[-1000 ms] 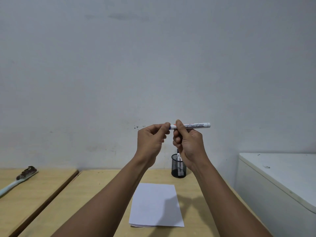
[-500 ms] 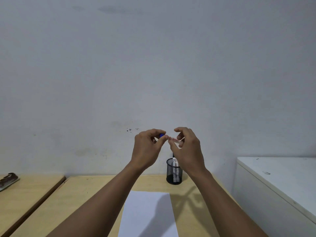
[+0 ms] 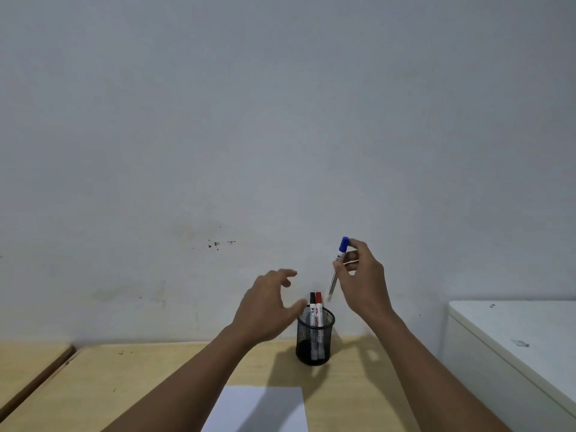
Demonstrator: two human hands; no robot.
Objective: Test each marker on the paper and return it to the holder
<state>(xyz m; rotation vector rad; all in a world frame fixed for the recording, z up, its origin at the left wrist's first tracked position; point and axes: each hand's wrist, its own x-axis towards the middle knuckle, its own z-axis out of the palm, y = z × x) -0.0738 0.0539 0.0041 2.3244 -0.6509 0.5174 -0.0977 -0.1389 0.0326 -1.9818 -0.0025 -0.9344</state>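
My right hand [image 3: 363, 282] holds a white marker with a blue cap [image 3: 338, 263] nearly upright, cap on top, above and to the right of the black mesh holder [image 3: 314, 341]. The holder stands at the back of the wooden table [image 3: 149, 372] and contains a black-capped marker [image 3: 312, 302] and a red-capped marker [image 3: 318, 302]. My left hand [image 3: 265, 307] hovers just left of the holder with its fingers spread and nothing in it. A white sheet of paper [image 3: 261, 410] lies at the table's front edge, partly shadowed.
A white cabinet [image 3: 511, 347] stands right of the table, its top above table height. A second wooden table [image 3: 21, 360] sits at the left across a narrow gap. A plain grey wall rises right behind the holder.
The hands have parted. The cap is back on the blue marker, which my right hand has turned upright and carried to the right. My left hand let go and opened near the holder.
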